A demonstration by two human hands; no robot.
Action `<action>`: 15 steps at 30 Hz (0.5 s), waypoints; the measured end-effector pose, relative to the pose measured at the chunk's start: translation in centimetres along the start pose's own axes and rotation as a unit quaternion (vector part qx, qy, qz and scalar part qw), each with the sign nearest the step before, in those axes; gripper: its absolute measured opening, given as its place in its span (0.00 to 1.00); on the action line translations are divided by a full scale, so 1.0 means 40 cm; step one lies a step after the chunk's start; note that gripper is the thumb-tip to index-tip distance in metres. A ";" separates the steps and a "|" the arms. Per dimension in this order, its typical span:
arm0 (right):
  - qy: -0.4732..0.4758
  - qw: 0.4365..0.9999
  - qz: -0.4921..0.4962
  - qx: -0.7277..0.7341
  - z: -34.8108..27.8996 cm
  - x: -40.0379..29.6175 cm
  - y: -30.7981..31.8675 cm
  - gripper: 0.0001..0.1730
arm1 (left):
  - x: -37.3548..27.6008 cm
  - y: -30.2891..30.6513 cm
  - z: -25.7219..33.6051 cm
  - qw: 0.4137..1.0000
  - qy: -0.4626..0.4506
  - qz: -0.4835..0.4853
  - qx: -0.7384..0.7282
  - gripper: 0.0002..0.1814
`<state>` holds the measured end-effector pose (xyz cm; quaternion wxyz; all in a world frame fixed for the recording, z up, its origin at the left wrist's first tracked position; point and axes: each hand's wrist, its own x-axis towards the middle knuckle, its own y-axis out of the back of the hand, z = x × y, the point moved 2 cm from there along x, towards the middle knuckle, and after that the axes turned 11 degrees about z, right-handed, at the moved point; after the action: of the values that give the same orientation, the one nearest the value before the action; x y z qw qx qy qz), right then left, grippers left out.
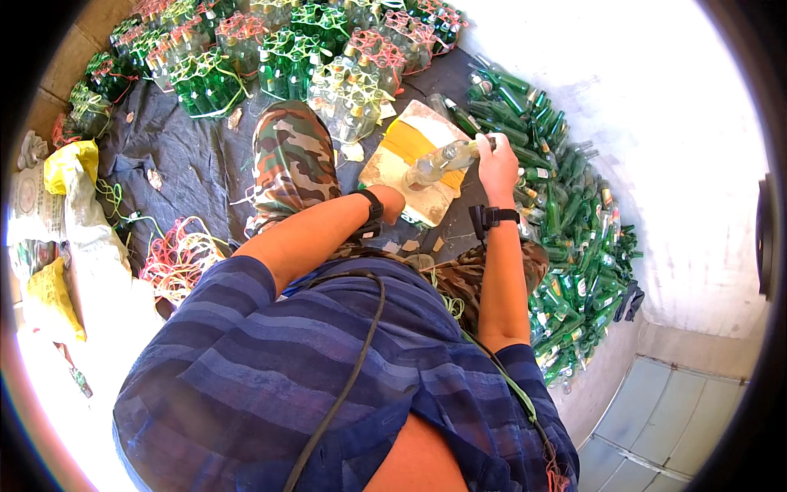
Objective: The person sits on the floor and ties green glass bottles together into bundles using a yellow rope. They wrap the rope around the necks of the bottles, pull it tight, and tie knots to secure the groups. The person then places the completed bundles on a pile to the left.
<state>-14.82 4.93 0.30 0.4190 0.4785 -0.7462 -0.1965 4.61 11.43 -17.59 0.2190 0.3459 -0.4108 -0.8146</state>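
Observation:
My right hand [499, 165] grips a clear glass bottle [462, 161] by its neck end, over a worn pad [393, 161] with a yellow band across it. Beside that bottle another clear glass bottle [424, 171] appears to stand on the pad; the two overlap, so I cannot tell whether they touch. At the pad's near edge is my left hand [390, 204], its fingers mostly hidden from above. Both wrists wear black straps.
A heap of loose green bottles [556, 209] lies on the right against a white wall [664, 154]. Tied bundles of bottles [208, 83] stand ahead on a dark sheet [203, 147]. Tangled red and yellow cord [181, 261] and sacks [86, 209] are at left.

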 end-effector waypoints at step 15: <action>0.005 0.997 -0.073 -0.009 -0.021 0.006 -0.095 0.20 | -0.009 0.006 0.007 0.999 -0.005 0.051 -0.017 0.13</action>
<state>-12.09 3.04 -1.76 0.4116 0.5292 -0.7053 -0.2303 4.66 11.69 -17.12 0.2637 0.3164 -0.4154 -0.8110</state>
